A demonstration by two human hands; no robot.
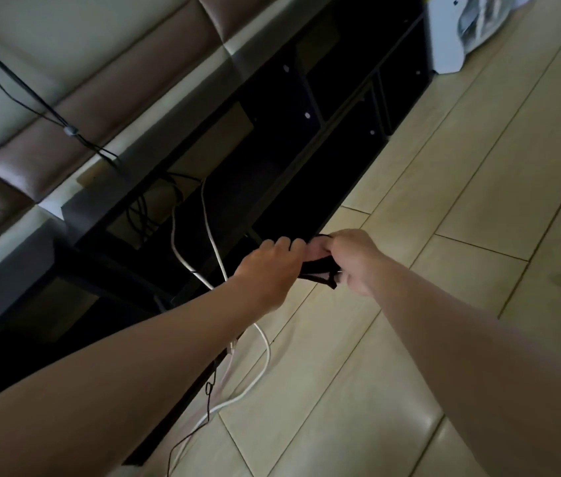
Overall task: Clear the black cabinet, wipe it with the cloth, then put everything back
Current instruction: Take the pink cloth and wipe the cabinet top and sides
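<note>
Floor (478,235): pale tiles with dark grout lines, filling the right half of my view and running along the cabinet's front edge.
Wall (82,80): padded panels in cream and brown, behind the cabinet's rear edge, upper left.
Black cabinet (282,98): long and low, set against the wall and crossing my view on a diagonal from lower left to upper right. The open compartments facing the floor are very dark, and I cannot tell what lies in them.
White object (451,36): on the floor just beyond the cabinet's far end, top right. Blurred, so I cannot tell what it is.
White cable (210,232): drops through a compartment near the cabinet's middle, passes under the left forearm and loops out onto the floor by the front edge.
Thin black cord (208,390): trails over the front edge onto the tiles, beside the white cable.
Wall cables (14,77): black, running down the panels towards the cabinet's rear edge.
Left hand (268,270): at the front edge, fingers curled over one end of the cloth, holding it.
Right hand (354,259): just beside the left, fingers closed on the other end.
Cloth (316,270): small, dark and bunched, held between both hands in the air at the cabinet's front edge, above the floor.
</note>
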